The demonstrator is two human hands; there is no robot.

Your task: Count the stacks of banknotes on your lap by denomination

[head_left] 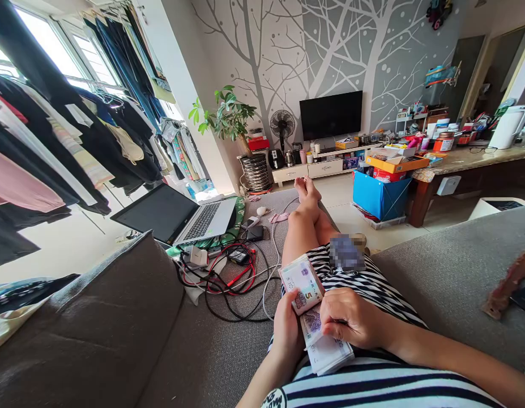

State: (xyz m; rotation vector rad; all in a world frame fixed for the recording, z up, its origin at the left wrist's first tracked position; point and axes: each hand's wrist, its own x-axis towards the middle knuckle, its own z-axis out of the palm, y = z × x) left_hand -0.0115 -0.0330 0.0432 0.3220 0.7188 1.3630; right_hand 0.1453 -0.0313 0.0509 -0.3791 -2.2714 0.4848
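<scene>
My left hand is closed around a thick stack of banknotes, its thumb lying across the top note, which bears a large 5. The stack bends over in the middle, and its lower half hangs toward my lap with white edges fanned. Over the bend, my right hand has its fingers curled in a pinch on a purple-printed note of this stack. Its fingertips partly cover that note. Both hands are above my black-and-white striped clothing.
Left of my legs on the grey sofa lie tangled black and red cables, a white charger and an open laptop. A blurred patch covers something on my thigh. A blue box stands by the cluttered table.
</scene>
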